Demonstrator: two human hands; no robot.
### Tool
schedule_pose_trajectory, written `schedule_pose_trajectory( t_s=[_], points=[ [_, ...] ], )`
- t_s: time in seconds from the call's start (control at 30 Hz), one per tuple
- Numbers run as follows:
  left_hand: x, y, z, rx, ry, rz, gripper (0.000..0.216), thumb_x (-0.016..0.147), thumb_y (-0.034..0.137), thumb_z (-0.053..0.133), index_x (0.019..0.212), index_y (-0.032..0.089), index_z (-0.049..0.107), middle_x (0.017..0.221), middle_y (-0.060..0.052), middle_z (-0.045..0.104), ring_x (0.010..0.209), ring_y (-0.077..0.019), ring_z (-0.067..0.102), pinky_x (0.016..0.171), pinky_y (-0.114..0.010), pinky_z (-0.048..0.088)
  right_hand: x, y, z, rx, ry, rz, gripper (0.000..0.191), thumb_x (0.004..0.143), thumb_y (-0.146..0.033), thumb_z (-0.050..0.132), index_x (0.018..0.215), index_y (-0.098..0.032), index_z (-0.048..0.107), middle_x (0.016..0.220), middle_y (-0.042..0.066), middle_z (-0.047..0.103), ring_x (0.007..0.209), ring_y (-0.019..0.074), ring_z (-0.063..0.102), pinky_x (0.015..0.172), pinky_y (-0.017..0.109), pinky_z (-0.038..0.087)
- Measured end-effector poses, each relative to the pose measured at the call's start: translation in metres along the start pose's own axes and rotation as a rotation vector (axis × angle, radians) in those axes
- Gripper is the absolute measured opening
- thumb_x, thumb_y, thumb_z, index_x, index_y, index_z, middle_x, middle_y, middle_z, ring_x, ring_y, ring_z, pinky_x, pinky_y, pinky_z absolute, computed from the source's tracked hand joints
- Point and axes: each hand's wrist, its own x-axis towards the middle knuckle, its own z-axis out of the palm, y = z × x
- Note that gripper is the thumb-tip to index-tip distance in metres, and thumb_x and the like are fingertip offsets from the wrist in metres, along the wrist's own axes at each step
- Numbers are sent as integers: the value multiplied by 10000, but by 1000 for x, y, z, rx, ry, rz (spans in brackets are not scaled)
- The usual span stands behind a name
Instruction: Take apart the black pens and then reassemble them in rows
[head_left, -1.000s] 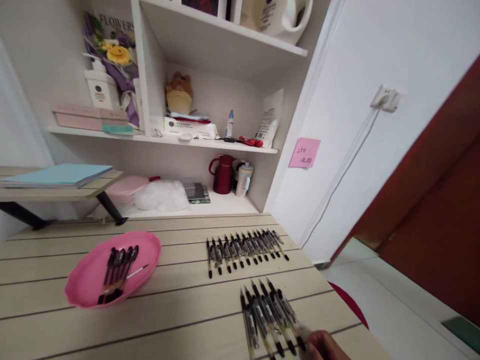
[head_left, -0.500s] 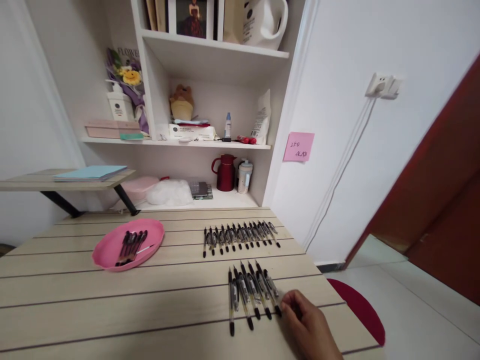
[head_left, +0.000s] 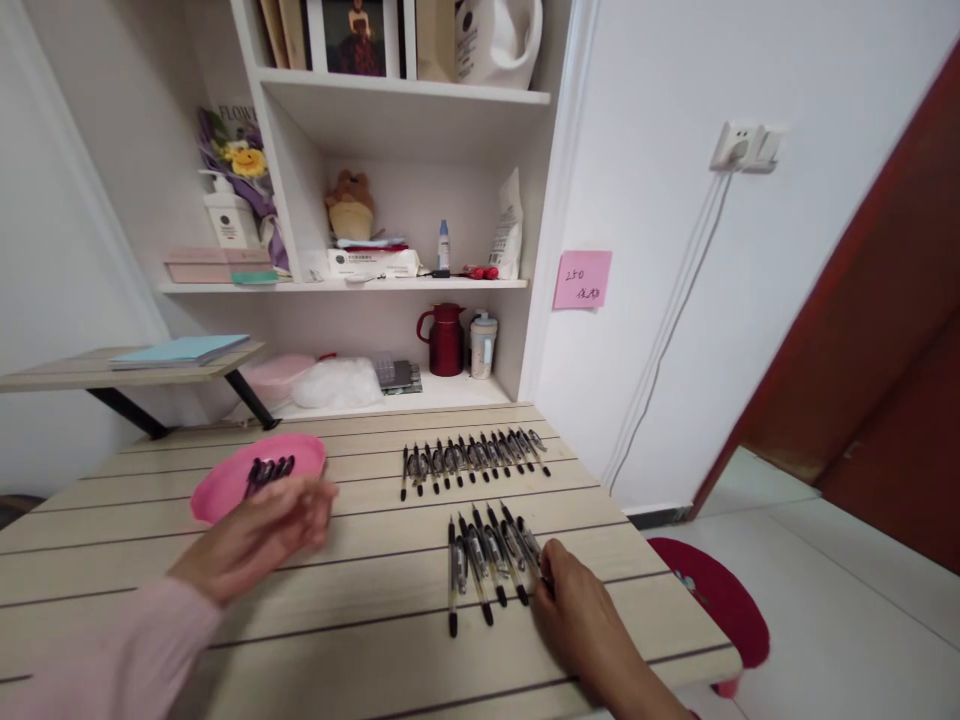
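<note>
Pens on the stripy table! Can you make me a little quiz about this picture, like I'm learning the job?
1. True or false: the left hand partly hides the round, pink plastic bowl.
2. Which is nearest the right hand? A) the closer row of slim, black-and-clear pens; B) the white wall socket; C) the light blue papers.
3. What stands just right of the dark red jug?

Key: 1 true; 2 A; 3 a pale cup with a light blue handle.

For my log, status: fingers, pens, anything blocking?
Left fingers loosely curled; right fingers at rightmost near pen, grip unclear. Pens in two rows. Pink tray, holding more, partly hidden behind left hand.
</note>
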Motion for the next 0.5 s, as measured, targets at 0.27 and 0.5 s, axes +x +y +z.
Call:
schedule_pose_trajectory(
  t_s=[0.27,0.5],
  points=[
    [47,-53,146,-15,-261,-308,301,731,370,612,889,116,582,818,-94,630,717,-150,596,658,-274,447,-1,0,-14,276,179,41,130,746,-210,432,652,-228,345,541,-48,452,500,116,445,502,219,327],
    [54,-72,192,-204,-127,-215,286,756,396,556,883,146,503,763,-58,614,702,-160,614,702,-311,457,10,-11,-25,541,119,-33,170,756,-301,492,659,-222,377,563,-46,454,508,114,434,492,222,340]
  ],
)
